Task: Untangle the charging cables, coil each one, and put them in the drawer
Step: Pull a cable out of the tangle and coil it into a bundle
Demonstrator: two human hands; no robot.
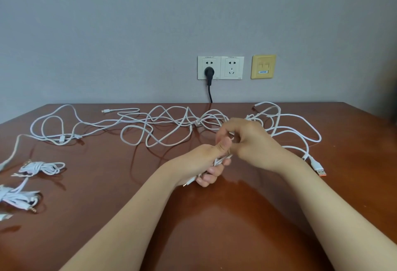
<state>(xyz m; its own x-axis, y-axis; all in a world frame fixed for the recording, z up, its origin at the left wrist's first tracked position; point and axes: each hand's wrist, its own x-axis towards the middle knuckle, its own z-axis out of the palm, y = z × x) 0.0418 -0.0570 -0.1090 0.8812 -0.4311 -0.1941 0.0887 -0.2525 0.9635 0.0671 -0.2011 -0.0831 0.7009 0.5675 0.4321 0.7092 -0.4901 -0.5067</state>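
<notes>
A bundle of white cable loops (pixel 221 160) is clamped in the left hand (pixel 202 163); a strand (pixel 231 139) just above is pinched by the right hand (pixel 249 139). Beyond both grips, tangled cables (pixel 163 124) are spread.

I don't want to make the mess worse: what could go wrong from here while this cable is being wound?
1. The half-coiled cable gripped in the left hand seems to run on into the tangle. Pulling it with the right hand could tighten the knots rather than free it.
2. The orange-tipped plug lies loose by that same heap, so a tugged loop might drag it along and snag it.
</notes>
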